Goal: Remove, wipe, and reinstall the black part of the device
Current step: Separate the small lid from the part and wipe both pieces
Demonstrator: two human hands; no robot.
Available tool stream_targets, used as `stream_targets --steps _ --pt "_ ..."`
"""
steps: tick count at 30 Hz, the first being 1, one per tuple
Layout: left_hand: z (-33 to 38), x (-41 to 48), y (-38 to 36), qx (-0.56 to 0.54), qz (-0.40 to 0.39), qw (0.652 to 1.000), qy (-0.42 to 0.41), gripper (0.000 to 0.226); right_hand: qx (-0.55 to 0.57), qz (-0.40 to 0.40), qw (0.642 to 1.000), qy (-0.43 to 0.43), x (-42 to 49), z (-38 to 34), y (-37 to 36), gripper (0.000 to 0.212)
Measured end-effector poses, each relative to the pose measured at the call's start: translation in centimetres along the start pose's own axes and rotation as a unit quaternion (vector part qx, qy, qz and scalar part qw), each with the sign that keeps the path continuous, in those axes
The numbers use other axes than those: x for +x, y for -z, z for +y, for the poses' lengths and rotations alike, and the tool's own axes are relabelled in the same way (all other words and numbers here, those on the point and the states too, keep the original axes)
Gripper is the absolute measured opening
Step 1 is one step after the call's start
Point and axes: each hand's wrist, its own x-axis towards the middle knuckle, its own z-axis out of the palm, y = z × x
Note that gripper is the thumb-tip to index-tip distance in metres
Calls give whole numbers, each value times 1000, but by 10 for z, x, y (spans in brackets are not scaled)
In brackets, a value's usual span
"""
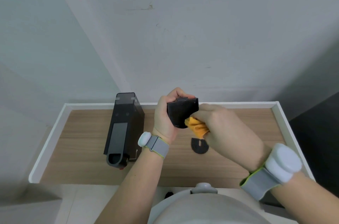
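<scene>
My left hand (165, 113) holds a black plastic part (181, 112) up above the table, gripping it by its left side and top. An orange cloth (197, 126) is bunched in my right hand (225, 128) and pressed against the part's lower right edge. The tall black device (123, 128) stands on the left of the wooden table, apart from both hands. A small black slotted grille piece (200, 145) lies flat on the table below the cloth.
The wooden table (82, 150) has a raised white rim (49, 141) and stands against a grey wall. Grey bands with white pucks are strapped on both wrists. A dark surface lies off the table's right side.
</scene>
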Motion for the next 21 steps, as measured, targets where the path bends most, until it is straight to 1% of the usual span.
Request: stream_targets --steps 3,5,6,8,10,12,13,14,15,17,19,21 --pt "-6 -4 -3 53 14 999 -4 26 47 -31 998 -22 2 -8 -10 15" --pt "-13 -7 -1 61 27 998 -8 28 126 -43 989 -68 5 -7 -16 20" --pt "-15 -9 0 56 33 998 -13 29 189 -47 976 -97 8 -6 -18 24" --pt "-13 -8 5 39 40 998 -18 33 333 -59 929 -149 13 -5 -18 28" --pt "-10 -4 8 29 40 999 -7 34 445 -70 873 -188 14 -5 -13 19" --pt "-9 -2 9 -11 45 999 21 33 506 -74 834 -206 11 -4 -8 16" --pt "-10 -2 9 -43 52 997 34 32 520 -63 825 -214 9 -3 -7 16" --pt "-12 -1 10 -76 57 995 43 34 512 -37 829 -222 8 -2 -7 16" --pt "-15 -2 12 -95 62 992 51 38 481 0 845 -232 7 -1 -9 17" --pt "-20 -2 17 -103 72 990 57 39 379 70 890 -244 5 0 -16 28" --pt "-24 -2 14 -96 82 991 53 31 288 104 920 -243 6 -4 -23 41" --pt "-25 -3 8 -78 95 991 46 25 230 129 936 -232 9 -12 -29 43"
